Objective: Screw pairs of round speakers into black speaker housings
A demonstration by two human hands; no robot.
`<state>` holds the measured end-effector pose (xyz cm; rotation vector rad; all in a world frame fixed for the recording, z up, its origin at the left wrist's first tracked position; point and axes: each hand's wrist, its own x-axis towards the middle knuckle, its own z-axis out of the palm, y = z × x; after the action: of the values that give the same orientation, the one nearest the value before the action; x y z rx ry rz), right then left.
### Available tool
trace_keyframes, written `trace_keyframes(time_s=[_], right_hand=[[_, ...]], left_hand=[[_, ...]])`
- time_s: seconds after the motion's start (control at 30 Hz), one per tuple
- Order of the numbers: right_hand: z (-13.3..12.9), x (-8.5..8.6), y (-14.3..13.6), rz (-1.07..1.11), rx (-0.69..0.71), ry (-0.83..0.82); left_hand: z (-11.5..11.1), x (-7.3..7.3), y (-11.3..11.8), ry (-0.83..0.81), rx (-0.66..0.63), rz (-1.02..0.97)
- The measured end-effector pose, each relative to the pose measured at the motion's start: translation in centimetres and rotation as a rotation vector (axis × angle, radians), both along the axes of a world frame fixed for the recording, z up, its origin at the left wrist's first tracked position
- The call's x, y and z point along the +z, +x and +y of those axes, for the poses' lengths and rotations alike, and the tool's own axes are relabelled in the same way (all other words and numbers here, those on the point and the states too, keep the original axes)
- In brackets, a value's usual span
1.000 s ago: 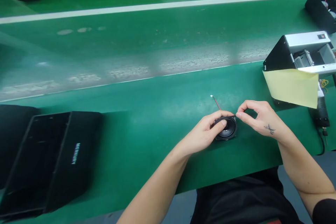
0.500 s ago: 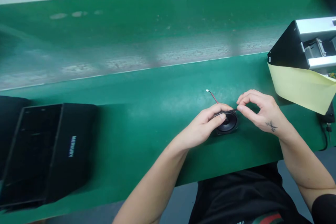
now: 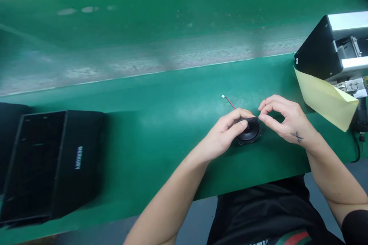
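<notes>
A small round black speaker [image 3: 250, 131] with a square frame is held just above the green bench by my left hand [image 3: 225, 132], its thumb on the near face and its fingers behind the upper edge. From behind the speaker a thin red and black cable [image 3: 230, 102] runs up and left to a white connector. At the speaker's upper right corner my right hand [image 3: 283, 118] pinches with thumb and index finger. A dark strip edge shows at those fingertips; what exactly they grip is too small to tell.
On the left stands a large black box [image 3: 79, 160] lettered MERKURY, beside another dark box [image 3: 8, 138]. At the right are a black and silver machine [image 3: 319, 51], a yellow sheet [image 3: 324, 97] hanging from it, and a dark tool [image 3: 362, 116] with a cable.
The thin black strip along the speaker's top edge now lies closer against the frame. The view has shifted slightly, and the yellow sheet hangs further left, showing more of the tool.
</notes>
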<state>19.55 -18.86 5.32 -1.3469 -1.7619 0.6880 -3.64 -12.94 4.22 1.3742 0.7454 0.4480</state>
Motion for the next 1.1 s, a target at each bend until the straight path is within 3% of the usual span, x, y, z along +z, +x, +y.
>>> trace_keyframes(time_s=[0.63,0.83,1.1], right_hand=[[-0.1,0.0,-0.5,0.035,-0.005,-0.007],[-0.2,0.2,-0.5,-0.002,0.052,0.020],[-1.2,1.6,-1.6,-0.127,-0.036,0.249]], left_hand=[[-0.9,-0.1,1.0,-0.026,0.140,-0.058],[-1.7,-0.2,1.5,0.000,0.220,-0.078],[-3.1,0.4,1.5,0.127,0.341,-0.178]])
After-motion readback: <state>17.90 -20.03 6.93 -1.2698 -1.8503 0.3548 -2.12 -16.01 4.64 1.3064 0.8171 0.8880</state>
